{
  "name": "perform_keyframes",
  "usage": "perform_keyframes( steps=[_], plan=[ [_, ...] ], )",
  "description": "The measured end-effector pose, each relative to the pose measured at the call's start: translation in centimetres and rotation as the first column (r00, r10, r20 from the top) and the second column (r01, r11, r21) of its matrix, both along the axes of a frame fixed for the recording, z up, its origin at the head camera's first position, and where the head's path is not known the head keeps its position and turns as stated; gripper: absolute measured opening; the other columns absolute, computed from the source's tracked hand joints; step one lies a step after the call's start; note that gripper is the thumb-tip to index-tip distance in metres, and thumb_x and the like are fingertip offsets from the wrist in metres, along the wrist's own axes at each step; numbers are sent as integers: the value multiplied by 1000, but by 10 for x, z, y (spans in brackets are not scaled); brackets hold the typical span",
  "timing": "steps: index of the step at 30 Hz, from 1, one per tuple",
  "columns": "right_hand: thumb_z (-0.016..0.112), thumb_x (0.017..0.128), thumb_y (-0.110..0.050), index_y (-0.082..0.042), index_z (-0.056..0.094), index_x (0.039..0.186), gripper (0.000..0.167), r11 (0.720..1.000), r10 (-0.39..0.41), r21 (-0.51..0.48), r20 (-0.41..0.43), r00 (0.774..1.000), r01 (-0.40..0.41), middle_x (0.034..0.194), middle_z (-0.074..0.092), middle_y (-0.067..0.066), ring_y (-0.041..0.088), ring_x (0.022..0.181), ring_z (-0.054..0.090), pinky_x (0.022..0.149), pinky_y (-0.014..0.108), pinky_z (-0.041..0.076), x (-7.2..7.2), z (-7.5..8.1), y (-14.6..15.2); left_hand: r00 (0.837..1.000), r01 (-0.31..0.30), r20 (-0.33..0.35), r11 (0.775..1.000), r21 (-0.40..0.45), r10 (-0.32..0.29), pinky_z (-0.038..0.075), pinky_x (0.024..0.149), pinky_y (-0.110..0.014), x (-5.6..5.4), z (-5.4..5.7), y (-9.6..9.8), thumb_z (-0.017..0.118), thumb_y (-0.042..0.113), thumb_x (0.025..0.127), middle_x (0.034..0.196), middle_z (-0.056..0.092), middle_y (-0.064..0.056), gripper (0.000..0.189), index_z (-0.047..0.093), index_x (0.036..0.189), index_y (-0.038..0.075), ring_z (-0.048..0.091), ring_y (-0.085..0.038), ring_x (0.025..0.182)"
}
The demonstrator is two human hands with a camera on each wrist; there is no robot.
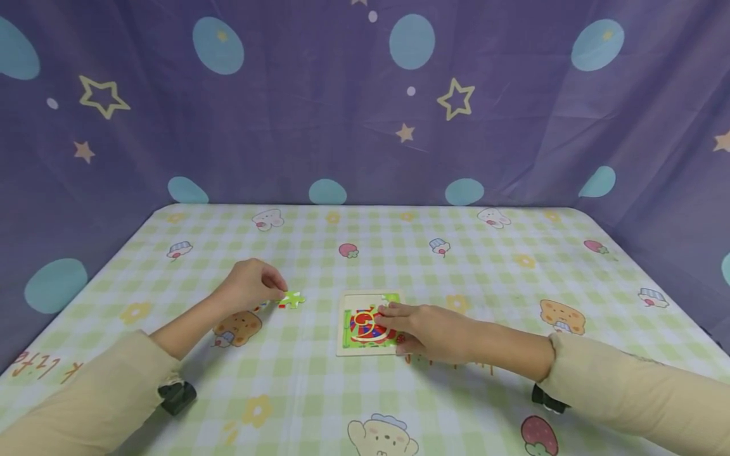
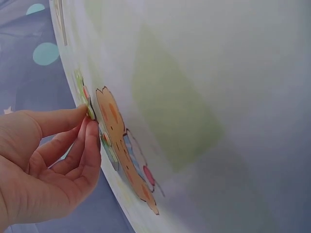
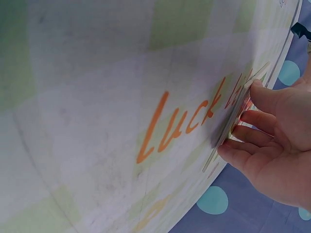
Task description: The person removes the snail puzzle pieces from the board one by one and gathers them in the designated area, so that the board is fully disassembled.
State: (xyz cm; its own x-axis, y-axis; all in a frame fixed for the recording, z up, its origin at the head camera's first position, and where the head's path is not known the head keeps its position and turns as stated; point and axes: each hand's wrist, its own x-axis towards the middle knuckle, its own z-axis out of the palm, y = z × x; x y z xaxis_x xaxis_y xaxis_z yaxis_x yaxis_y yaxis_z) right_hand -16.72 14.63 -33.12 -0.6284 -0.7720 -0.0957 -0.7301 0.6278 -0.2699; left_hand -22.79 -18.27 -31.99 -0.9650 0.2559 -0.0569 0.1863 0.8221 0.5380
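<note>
My left hand pinches a bright green jigsaw piece with a red corner between thumb and fingertips, at the cloth on the left. Part of another colourful piece shows below those fingers in the left wrist view; the hand mostly hides it in the head view. Toward the middle lies a square wooden puzzle board, partly filled with red, blue and green pieces. Its upper left part shows bare wood. My right hand rests over the board's right side, extended fingertips on the pieces and thumb near the lower right edge.
A green-and-white checked cloth with printed cartoons covers the table. Behind it hangs a purple curtain with stars and blue ovals. Dark straps circle both wrists near the sleeves.
</note>
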Motion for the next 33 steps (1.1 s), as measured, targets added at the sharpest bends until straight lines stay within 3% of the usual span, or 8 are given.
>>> perform_keyframes(
  steps=[8,15,23,33],
  plan=[
    [62,92,-22,-7,45,143,55,1000,4,-2,-2,1000,-4,151,41,12,27,142,38,106,39,44,0,-1,-1,1000,7,-10,1000,-11,-7,47,67,-27,0,1,1,71,12,83,83,71,-6,4,73,85,8,60,-14,74],
    [62,92,-22,-6,45,143,55,1000,6,-3,-12,1000,-6,151,42,12,27,142,38,105,38,45,1,-1,0,999,32,-34,999,-3,-32,48,68,-27,-1,9,7,68,14,87,87,73,-6,13,73,95,6,62,-13,75],
    [62,92,-24,-8,46,143,55,999,-22,36,-53,998,24,152,42,9,26,141,39,106,40,44,4,0,-3,995,92,-34,995,39,-90,50,73,-28,0,13,36,70,14,86,88,73,-6,15,73,97,5,64,-12,78],
    [64,91,-23,-9,48,141,54,999,-41,8,-58,997,41,149,45,10,26,139,43,104,39,46,4,-2,-4,982,185,-37,980,78,-183,52,77,-29,3,12,80,71,11,84,88,73,-7,15,73,96,3,65,-14,81]
  ],
)
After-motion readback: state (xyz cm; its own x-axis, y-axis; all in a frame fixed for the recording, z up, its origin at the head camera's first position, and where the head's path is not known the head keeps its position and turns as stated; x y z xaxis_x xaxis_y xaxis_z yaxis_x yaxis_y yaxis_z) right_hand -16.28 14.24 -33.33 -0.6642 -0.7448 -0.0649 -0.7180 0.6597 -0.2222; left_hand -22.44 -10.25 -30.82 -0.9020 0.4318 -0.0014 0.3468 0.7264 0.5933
